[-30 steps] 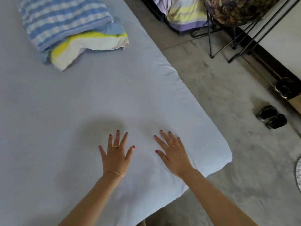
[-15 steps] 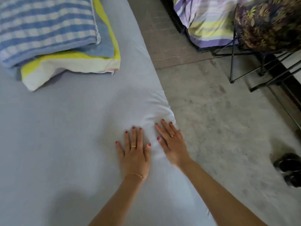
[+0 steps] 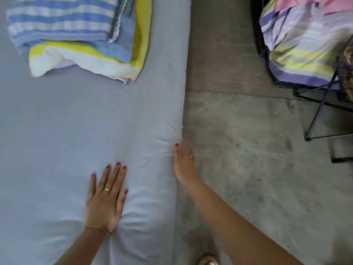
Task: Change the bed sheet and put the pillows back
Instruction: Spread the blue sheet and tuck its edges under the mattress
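Lying beyond left hand [image 3: 105, 199]: stacked pillows [image 3: 76, 33]; striped bundle [image 3: 303, 41] aside.

Single head-worn wide-angle view, aimed steeply down and forward along the right edge of the pale blue sheeted mattress [image 3: 76, 121]. Close range: forearms enter from the bottom edge; grey concrete floor [image 3: 238, 150] fills the right half.
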